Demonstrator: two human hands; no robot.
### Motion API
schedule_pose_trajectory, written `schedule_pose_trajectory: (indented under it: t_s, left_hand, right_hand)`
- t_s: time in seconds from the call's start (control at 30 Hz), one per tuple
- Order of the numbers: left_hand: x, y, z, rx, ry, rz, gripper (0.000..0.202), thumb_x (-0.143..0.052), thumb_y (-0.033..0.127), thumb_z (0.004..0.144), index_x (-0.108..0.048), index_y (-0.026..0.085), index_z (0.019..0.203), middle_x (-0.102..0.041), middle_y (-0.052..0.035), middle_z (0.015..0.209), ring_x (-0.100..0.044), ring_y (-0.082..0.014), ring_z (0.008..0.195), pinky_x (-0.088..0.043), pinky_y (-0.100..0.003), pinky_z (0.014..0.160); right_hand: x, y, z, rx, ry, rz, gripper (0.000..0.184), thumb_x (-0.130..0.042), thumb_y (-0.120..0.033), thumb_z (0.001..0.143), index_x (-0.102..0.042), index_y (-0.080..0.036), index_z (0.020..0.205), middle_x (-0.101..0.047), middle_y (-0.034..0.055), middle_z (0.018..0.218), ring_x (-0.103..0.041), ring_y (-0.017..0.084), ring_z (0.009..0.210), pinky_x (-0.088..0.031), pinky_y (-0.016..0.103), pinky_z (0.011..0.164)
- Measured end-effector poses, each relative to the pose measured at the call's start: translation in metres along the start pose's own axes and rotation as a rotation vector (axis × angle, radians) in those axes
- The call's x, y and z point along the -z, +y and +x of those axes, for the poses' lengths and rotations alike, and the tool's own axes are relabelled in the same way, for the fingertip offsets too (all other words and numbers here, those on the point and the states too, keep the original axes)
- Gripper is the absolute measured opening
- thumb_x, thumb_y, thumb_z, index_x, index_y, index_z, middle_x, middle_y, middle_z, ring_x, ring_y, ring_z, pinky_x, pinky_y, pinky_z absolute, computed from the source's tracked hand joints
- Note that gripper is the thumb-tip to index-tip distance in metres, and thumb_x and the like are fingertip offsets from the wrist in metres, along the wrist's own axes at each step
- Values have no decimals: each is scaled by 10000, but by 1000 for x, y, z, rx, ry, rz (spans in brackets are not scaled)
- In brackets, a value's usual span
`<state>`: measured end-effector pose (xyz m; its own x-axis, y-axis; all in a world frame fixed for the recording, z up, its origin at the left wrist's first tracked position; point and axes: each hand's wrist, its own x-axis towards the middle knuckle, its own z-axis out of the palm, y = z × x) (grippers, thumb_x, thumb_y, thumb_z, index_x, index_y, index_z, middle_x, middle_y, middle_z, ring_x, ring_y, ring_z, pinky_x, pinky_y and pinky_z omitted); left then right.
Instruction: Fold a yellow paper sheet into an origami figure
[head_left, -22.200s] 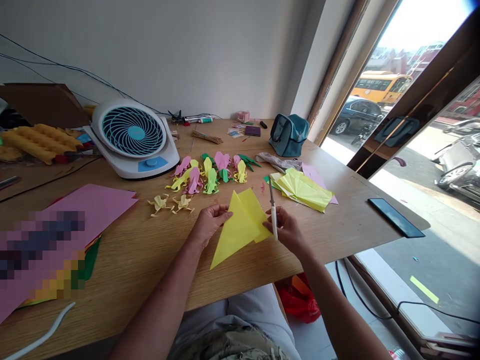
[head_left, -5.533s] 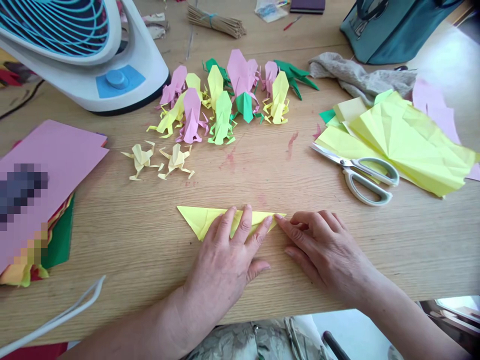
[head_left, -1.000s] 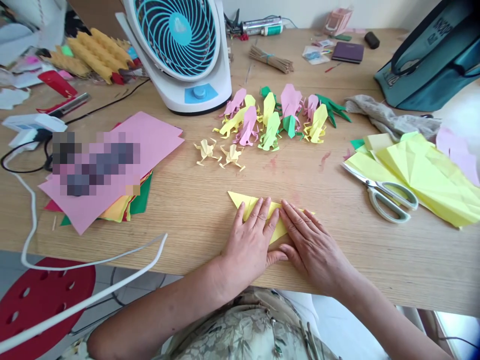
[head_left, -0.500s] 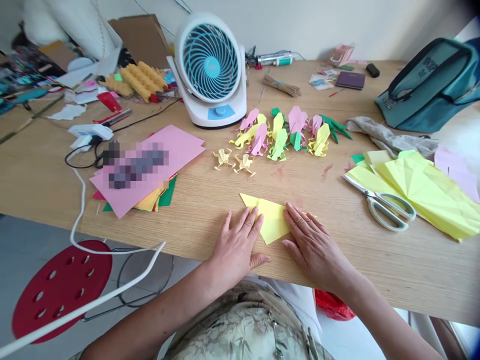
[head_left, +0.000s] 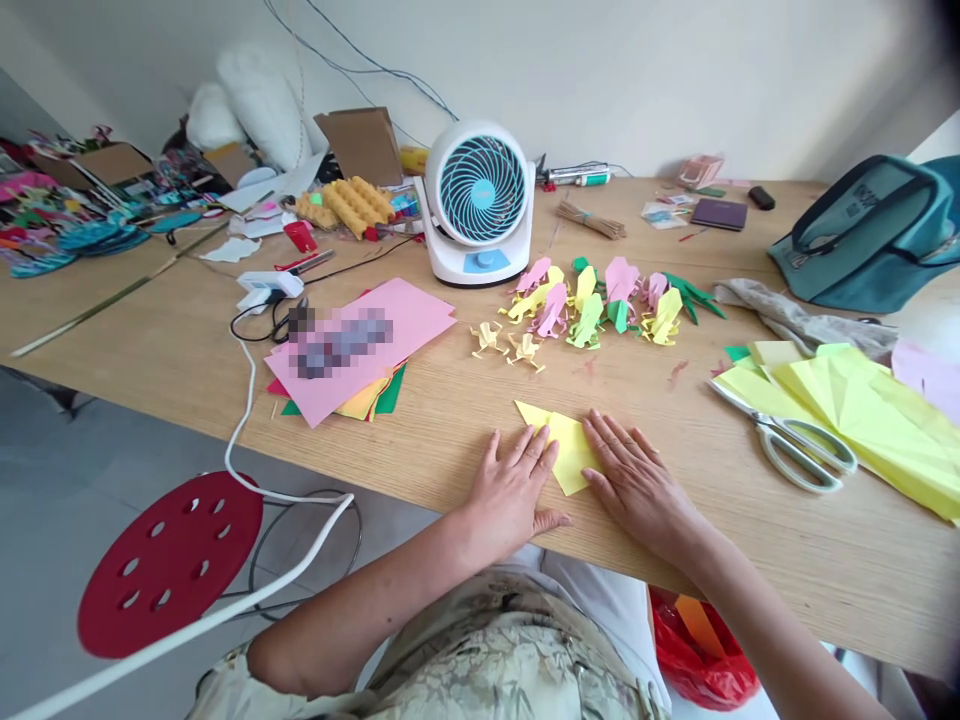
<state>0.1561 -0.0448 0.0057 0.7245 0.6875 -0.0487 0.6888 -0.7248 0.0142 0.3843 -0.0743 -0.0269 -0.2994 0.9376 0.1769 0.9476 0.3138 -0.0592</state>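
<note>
A folded yellow paper [head_left: 568, 452] lies flat on the wooden table [head_left: 420, 420] near its front edge. My left hand [head_left: 514, 488] rests flat on the paper's left side with fingers spread. My right hand [head_left: 637, 485] lies flat over its right side, fingers stretched out. Neither hand grips anything. Behind them sits a cluster of folded paper figures [head_left: 592, 305] in pink, yellow and green, with two small pale ones [head_left: 506, 343] in front.
Scissors [head_left: 799, 447] and creased yellow sheets [head_left: 862, 410] lie to the right, with a teal bag [head_left: 870, 235] and grey cloth [head_left: 795, 318] behind. A small fan [head_left: 480, 200] stands at the back. Coloured paper stack [head_left: 360, 355] and a white cable [head_left: 240, 430] lie left; red stool [head_left: 169, 560] below.
The view has pulled back and swung left, showing more of the table and the stool. My hands have slid apart on the yellow paper, baring more of its middle.
</note>
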Motion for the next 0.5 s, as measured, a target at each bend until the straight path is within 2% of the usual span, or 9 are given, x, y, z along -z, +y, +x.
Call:
schedule_pose_trajectory:
  t_s: [0.13,0.27,0.33,0.43,0.5]
  left_hand:
    - [3,-4,-2,-21,-18,-30,847,-321,714,945,-258,141,1566,-184,-147,1664,-181,-278,1541,-237,-625,1196]
    - [14,-5,1,-30,-24,-44,863,-327,738,929,-316,131,1542,-256,-166,1642,-243,-296,1517,-237,-639,1190]
    - [21,-2,8,-26,-5,-37,863,-327,755,917,-438,102,1470,-368,-195,1586,-311,-321,1481,-243,-639,1184]
    - [30,7,27,-40,55,-7,784,-309,702,953,-631,52,1253,-550,-229,1422,-401,-339,1420,-217,-612,1198]
    - [30,14,41,-113,115,-22,736,-291,638,989,-574,53,1333,-527,-216,1456,-384,-319,1438,-215,-575,1208]
  right_hand:
    - [-1,15,-22,-113,39,-73,678,-297,-435,1051,-2,-204,1616,-275,127,1641,-319,264,1497,-319,519,1189]
    - [-1,20,-34,-154,62,-127,717,-303,-435,1046,90,-215,1605,-310,121,1630,-329,289,1490,-340,544,1170]
    - [-1,19,-35,-151,63,-125,729,-307,-437,1044,105,-211,1601,-310,124,1630,-329,292,1489,-338,545,1170]
    - [-2,17,-34,-155,66,-119,738,-309,-448,1041,108,-206,1600,-305,128,1631,-330,294,1489,-334,549,1170]
    - [-2,17,-33,-155,68,-120,733,-299,-448,1044,117,-207,1598,-299,125,1634,-318,292,1495,-333,551,1169]
